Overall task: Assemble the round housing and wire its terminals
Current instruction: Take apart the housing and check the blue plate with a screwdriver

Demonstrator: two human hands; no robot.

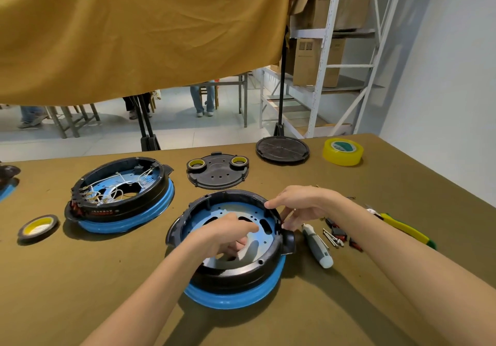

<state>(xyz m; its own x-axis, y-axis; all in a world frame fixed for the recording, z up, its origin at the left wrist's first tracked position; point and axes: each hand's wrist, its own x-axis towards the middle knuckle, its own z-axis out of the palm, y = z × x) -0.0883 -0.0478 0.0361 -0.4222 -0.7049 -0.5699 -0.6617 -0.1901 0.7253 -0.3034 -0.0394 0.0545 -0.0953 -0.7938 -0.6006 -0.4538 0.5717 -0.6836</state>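
A round black housing (236,273) on a blue ring lies in front of me, its blue-filmed metal plate showing inside. My left hand (228,235) reaches into it with the fingers curled near the centre opening; whether it holds anything is hidden. My right hand (298,206) grips the housing's right rim, thumb on top and fingers outside. A second housing (120,198), with white wires and terminals inside, sits to the left.
A black cover plate (218,174) carrying two small tape rolls and a round black disc (281,149) lie behind. Yellow tape roll (343,151) far right, a tape roll (38,227) at left. Electric screwdriver (318,246), screws (332,238), red switches and a yellow-green tool (405,229) lie at right.
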